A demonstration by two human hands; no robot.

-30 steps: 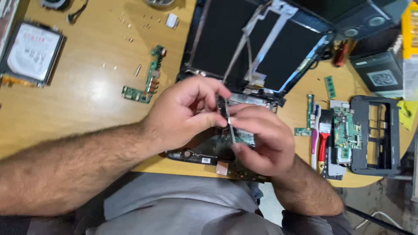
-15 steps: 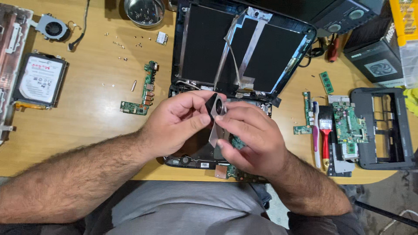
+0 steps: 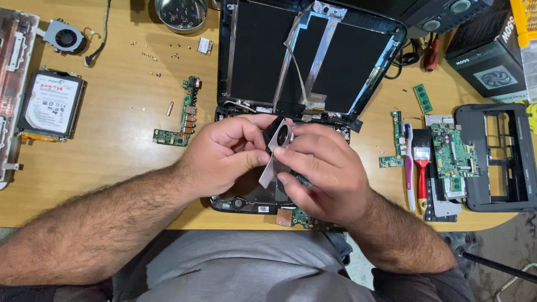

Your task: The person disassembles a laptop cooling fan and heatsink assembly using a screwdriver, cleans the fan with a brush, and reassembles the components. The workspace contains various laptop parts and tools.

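Both hands lifted small metal bracket [image 3: 275, 146] higher off gutted laptop base [image 3: 246, 200]. Left hand [image 3: 224, 154] and right hand [image 3: 321, 168] both pinched it, part looked freed.

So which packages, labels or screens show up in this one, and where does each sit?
Laptop screen panel: top centre, face down, dark back crossed by silver tape strips.
Hard drive: left, flat rectangle with a white printed label.
Black box: top right, cardboard carton picturing a round fan.
Yellow package: top right corner, only partly in view.
Left hand and right hand: both grip a small silver part.
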